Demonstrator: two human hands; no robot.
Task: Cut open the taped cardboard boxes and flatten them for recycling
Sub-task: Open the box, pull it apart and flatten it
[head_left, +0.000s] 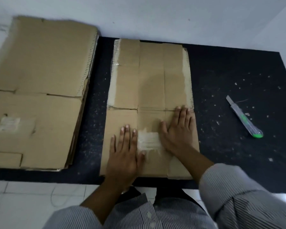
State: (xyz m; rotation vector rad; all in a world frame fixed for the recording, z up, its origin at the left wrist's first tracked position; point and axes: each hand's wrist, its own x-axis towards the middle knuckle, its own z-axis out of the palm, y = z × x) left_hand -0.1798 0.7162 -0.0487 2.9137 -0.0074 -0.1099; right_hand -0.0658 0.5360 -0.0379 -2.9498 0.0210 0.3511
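A flattened brown cardboard box (149,76) lies on the dark mat (229,76) in front of me, with torn tape strips along its left and right edges and a white label patch near its front. My left hand (124,154) presses flat on the front left of the box, fingers straight. My right hand (178,131) presses flat on the front right, fingertips at the cross crease. A utility knife (243,118) with a green end lies on the mat to the right, apart from both hands.
A stack of several flattened cardboard boxes (38,90) lies to the left, partly off the mat. Small paper scraps dot the mat on the right. White tiled floor (23,200) runs along the mat's near edge, and a pale wall stands behind.
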